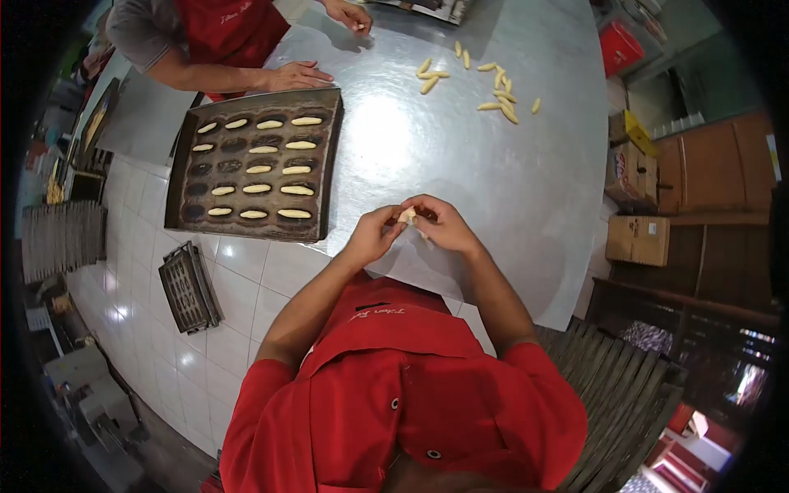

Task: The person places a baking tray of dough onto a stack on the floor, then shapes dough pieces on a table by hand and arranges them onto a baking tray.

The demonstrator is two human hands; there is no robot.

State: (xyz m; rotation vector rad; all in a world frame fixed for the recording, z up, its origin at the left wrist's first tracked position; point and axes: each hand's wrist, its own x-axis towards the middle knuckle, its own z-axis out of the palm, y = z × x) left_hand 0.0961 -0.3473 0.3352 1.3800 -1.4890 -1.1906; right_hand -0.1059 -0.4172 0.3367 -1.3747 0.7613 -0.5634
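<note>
Close to the near edge of the metal table (526, 271), my left hand (374, 237) and my right hand (444, 225) meet in front of my apron. Both are closed, with fingertips pinching a small piece of pale dough (408, 215) between them. Part of the dough is hidden by the fingers. Left of my hands lies a dark baking tray (330, 156) with rows of dark oval marks. Slim dough sticks (257, 189) rest on many of those marks. Farther off on the table are several loose dough sticks (507, 96) in scattered groups.
Across the table a co-worker in a red apron (234, 37) has one hand (300, 76) by the tray's far edge and another (352, 16) above the table. Dark trays (189, 287) stand on the tiled floor. Cardboard boxes (637, 240) sit at the right.
</note>
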